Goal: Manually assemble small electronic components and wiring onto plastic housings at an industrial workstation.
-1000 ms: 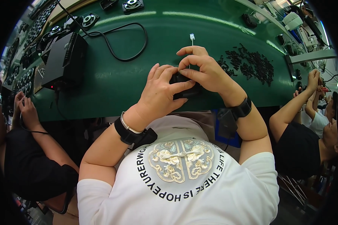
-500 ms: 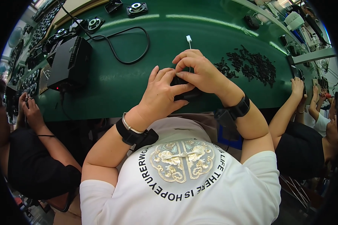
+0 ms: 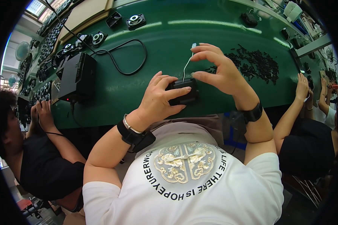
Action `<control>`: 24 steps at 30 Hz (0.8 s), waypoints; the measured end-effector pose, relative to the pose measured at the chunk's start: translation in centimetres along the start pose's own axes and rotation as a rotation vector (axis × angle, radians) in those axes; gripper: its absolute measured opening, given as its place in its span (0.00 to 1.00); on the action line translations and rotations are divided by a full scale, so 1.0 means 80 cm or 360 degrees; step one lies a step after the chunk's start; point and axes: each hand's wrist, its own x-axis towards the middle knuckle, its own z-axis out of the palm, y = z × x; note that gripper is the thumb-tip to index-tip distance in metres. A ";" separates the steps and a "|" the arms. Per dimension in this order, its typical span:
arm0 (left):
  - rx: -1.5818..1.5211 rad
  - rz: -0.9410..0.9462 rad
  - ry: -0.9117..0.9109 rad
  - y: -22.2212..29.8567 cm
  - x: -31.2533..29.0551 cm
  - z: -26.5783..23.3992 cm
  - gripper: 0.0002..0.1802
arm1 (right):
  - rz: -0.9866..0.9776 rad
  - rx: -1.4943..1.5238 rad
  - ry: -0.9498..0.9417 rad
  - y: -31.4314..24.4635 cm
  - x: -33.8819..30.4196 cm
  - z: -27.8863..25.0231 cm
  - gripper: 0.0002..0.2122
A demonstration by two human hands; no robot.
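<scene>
A small black speaker box [image 3: 191, 98] rests on the green table right in front of me. My left hand [image 3: 157, 95] grips it from the left, with one finger across its top and the thumb along its near side. A thin white cable [image 3: 186, 66] rises from the box's far edge and ends in a small white connector plug [image 3: 193, 45]. Over the box's right side, my right hand [image 3: 219, 71] is open, thumb and fingers spread apart. Its fingertips are beside the plug and the upper cable; I cannot make out whether they touch.
Small black strips [image 3: 257, 63] lie heaped at the right. To the left stands a black power box [image 3: 77, 77] with a red light, and a looped black cord [image 3: 142, 60]. Speakers [image 3: 136, 21] sit farther back. Co-workers' hands [image 3: 302, 87] work on both sides.
My right hand has lifted off the box and moved right, its fingers spreading. The box now shows more, and the white cable bends more. My left hand keeps its hold.
</scene>
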 end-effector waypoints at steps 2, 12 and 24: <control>-0.0054 0.0051 -0.0009 -0.011 0.010 -0.009 0.31 | 0.0039 0.0054 0.0139 0.000 -0.020 -0.021 0.12; -0.0029 0.0226 0.0408 -0.092 0.212 -0.052 0.28 | -0.0078 -0.0411 0.0981 -0.038 -0.117 0.002 0.07; 0.0012 0.0248 0.0363 -0.154 0.377 -0.008 0.30 | -0.0035 -0.0798 0.1147 -0.066 -0.194 0.019 0.06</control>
